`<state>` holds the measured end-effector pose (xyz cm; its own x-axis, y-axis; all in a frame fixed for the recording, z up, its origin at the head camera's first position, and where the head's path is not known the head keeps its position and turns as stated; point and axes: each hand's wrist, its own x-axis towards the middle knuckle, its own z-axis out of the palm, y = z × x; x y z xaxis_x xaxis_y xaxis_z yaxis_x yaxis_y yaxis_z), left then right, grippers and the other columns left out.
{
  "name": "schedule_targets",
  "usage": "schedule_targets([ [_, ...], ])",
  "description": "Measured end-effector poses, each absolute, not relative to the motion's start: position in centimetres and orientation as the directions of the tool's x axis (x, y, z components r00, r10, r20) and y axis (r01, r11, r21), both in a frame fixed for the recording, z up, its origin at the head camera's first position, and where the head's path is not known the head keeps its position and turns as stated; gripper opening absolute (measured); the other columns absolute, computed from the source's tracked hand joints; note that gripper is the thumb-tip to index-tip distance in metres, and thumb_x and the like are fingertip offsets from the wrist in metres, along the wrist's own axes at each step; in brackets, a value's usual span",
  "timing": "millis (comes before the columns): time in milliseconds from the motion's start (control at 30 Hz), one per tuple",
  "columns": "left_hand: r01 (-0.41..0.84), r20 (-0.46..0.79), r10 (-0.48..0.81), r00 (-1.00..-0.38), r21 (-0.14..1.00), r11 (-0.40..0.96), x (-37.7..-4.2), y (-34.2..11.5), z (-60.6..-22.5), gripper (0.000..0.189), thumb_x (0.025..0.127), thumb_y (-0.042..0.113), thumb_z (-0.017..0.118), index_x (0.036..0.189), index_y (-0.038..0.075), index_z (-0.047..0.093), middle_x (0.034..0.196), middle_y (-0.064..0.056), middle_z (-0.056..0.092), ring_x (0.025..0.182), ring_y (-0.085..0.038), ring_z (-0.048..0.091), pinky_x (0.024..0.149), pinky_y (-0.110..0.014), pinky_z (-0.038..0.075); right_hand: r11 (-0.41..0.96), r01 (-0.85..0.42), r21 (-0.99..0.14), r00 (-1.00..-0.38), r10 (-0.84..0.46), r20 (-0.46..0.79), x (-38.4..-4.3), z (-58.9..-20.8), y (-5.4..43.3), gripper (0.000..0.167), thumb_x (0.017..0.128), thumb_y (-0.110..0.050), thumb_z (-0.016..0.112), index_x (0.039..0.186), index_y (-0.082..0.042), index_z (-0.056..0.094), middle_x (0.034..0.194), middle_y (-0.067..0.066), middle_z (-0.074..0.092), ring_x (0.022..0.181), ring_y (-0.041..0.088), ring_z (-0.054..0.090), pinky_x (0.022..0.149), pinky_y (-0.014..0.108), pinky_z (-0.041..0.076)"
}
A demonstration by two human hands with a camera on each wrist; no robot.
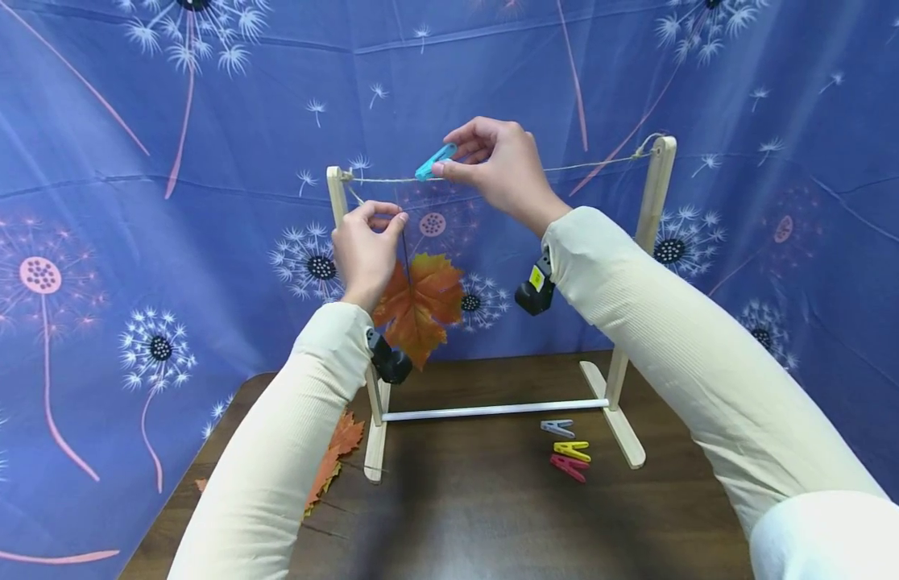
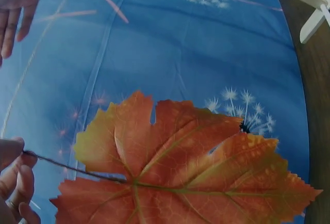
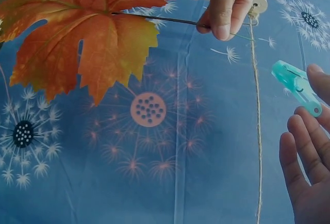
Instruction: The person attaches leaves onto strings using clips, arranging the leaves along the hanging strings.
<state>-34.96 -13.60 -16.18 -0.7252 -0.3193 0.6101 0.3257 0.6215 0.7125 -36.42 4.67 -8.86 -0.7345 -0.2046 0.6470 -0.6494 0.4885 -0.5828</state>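
Note:
My left hand [image 1: 367,248] pinches the thin dark stem of an orange-and-yellow maple leaf [image 2: 191,167] between thumb and fingertips, and the blade hangs below it. In the right wrist view the stem's tip reaches close to the twine line [image 3: 256,105]. My right hand [image 1: 502,165] is higher and to the right, holding a turquoise clothespin [image 1: 435,162] between thumb and fingers. The clothespin's nose points left, overlapping the line in the head view; the right wrist view shows it beside the twine.
The twine spans two wooden posts; the right post [image 1: 656,193] stands on a flat foot, and a white bar [image 1: 493,410] joins the bases. Grey [image 1: 557,427], yellow [image 1: 571,449] and red clothespins [image 1: 569,467] lie on the brown table [image 1: 478,515]. More leaves [image 1: 341,443] lie beside the left sleeve.

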Motion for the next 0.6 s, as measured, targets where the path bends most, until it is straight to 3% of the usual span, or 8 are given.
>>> schedule_targets([
  [600, 0.292, 0.608, -0.343, -0.716, 0.708, 0.643, -36.2, -13.5, -15.3, 0.018, 0.095, 0.028, 0.074, 0.108, 0.016, 0.077, 0.097, -0.002, 0.078, 0.091, -0.022, 0.070, 0.082, -0.042, 0.050, 0.504, -0.646, -0.573, -0.727, -0.178, 0.663, -38.0, -7.5, 2.4, 0.026, 0.086, -0.026, 0.084, 0.104, -0.009, 0.080, 0.090, 0.001, 0.075, 0.080, 0.009, 0.066, 0.078, 0.023, 0.049],
])
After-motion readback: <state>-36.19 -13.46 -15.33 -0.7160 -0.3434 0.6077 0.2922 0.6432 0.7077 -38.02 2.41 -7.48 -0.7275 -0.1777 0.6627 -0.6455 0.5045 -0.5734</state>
